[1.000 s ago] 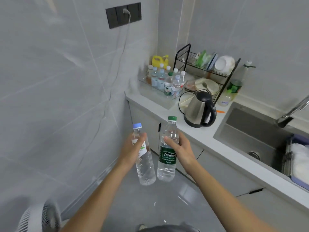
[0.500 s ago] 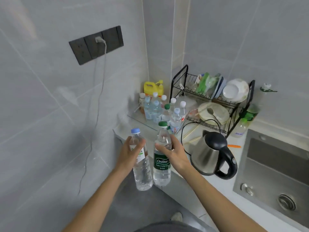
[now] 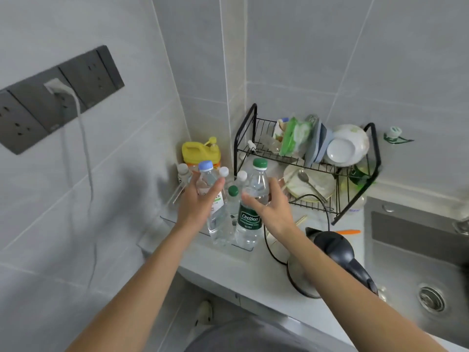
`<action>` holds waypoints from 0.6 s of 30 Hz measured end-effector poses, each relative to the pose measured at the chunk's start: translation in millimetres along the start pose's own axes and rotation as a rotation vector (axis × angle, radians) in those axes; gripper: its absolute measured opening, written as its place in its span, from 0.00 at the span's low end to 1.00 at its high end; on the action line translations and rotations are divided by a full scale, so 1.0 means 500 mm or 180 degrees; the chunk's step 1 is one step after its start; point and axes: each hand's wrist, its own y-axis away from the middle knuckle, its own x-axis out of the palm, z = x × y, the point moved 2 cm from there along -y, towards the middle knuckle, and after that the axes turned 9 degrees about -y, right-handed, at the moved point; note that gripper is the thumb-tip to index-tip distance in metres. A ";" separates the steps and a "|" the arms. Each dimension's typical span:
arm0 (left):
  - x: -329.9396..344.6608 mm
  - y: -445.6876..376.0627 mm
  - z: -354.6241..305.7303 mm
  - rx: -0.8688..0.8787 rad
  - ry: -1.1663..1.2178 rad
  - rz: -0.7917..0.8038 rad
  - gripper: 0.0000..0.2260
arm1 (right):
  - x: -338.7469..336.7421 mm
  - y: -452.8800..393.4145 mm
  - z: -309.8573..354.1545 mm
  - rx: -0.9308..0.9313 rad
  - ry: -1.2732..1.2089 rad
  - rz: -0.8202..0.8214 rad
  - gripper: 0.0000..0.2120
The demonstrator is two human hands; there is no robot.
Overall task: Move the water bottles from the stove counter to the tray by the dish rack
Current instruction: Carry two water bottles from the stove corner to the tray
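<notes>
Bottles (image 3: pixel 248 199) now over tray (image 3: pixel 157 232), gripped.

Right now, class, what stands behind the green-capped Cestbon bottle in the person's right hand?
Behind the Cestbon bottle stand more bottles in the clear tray: a small green-capped bottle and a white-capped bottle. Their lower parts and the tray's rear are covered by the held bottles and hands.

You have 1 view, worn on your head, looking forward and steeply down along both forearms. It sits close above the surface (image 3: pixel 228 265) in the tiled corner, dish rack (image 3: pixel 307 161) ahead, sink (image 3: pixel 416 250) at right.
</notes>
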 end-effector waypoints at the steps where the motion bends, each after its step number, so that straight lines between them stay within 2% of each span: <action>1: 0.007 -0.021 -0.002 0.0097 -0.0071 0.0041 0.26 | 0.000 -0.009 -0.003 -0.0018 0.0066 -0.0097 0.26; 6: 0.030 -0.096 0.031 0.0327 -0.0457 0.0570 0.31 | 0.019 -0.020 -0.021 -0.0060 0.0209 -0.0512 0.26; 11: 0.035 -0.130 0.060 0.0594 -0.0801 0.0872 0.24 | 0.048 -0.014 -0.053 -0.0100 0.0857 -0.0735 0.31; 18: 0.069 -0.128 0.143 0.0792 -0.1100 0.1288 0.33 | 0.077 0.008 -0.122 -0.0124 0.1751 -0.0803 0.27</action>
